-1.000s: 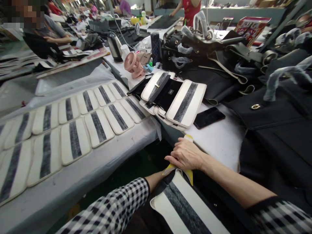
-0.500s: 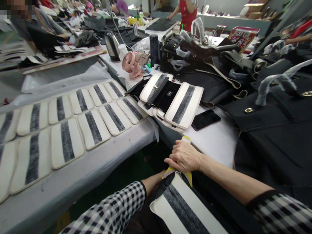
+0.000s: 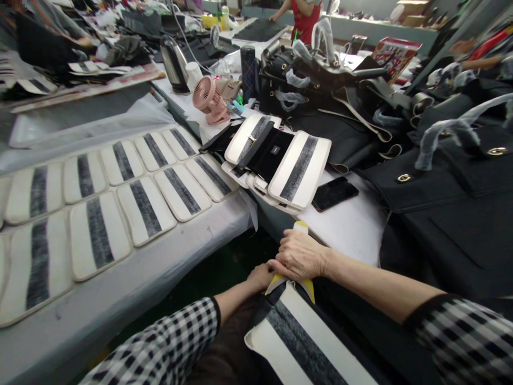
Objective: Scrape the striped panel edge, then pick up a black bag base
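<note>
My right hand (image 3: 298, 254) is closed around a white piece with yellow edges (image 3: 309, 290); its pale end sticks out above the fist and yellow corners spread below it. My left hand (image 3: 261, 277) is partly hidden just left of the right one, its fingers curled at the same spot, and what they hold cannot be made out. Directly below both hands, a white bag panel with a dark middle strip (image 3: 304, 342) lies over black material, sloping down towards me.
Rows of similar striped panels (image 3: 146, 211) cover the left table (image 3: 192, 235). Ahead lie an unfolded striped bag (image 3: 298, 171), a phone (image 3: 335, 193), a pink fan (image 3: 210, 99) and a kettle (image 3: 174, 64). Black handbags (image 3: 449, 214) crowd the right side. A person in red (image 3: 305, 21) stands behind.
My left hand has come more into sight beside the right one, and the left forearm has shifted slightly left. The right hand keeps its grip. The view has turned slightly.
</note>
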`<state>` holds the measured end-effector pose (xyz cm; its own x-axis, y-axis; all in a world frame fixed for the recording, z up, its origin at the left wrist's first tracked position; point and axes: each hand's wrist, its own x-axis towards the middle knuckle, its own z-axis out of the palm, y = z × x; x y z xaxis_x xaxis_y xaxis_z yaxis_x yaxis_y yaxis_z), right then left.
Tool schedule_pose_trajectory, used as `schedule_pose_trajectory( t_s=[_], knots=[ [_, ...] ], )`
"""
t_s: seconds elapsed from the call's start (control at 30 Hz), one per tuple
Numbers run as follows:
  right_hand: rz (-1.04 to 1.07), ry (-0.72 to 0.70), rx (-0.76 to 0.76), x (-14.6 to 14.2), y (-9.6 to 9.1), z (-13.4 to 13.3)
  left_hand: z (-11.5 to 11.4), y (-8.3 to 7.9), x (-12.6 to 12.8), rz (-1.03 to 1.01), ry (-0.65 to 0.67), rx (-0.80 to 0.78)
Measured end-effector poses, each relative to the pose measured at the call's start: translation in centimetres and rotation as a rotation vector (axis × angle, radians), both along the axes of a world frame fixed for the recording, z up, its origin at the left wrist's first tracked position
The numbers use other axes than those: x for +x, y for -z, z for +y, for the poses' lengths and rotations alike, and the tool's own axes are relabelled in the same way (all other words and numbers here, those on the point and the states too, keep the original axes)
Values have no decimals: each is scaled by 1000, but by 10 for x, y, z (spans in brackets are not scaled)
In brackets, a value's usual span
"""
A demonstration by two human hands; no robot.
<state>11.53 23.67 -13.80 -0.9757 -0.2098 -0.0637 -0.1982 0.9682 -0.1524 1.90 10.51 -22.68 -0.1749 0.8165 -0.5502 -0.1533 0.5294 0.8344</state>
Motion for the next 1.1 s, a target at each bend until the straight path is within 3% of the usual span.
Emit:
schedule_pose_trajectory(
  t_s=[0.07,0.2,0.27,0.33,0.5,0.8,1.1],
  knots=[
    [6,4,10,0,2,-1,-4,-14,-8,31,-24,35],
    [-13,17,19,2,3,-3,-30,-69,-16,52,41,266],
    [-20,45,24,3,1,-5,-41,-90,-14,130,121,285],
    [-16,94,29,6,-2,-9,-45,-102,-9,252,193,224],
    [-26,187,44,11,-7,-16,-43,-104,0,502,278,175],
    [-55,289,47,15,-7,-23,-45,-104,1,536,291,245],
    [-69,440,46,26,-5,-39,-46,-97,0,661,398,275]
  ],
)
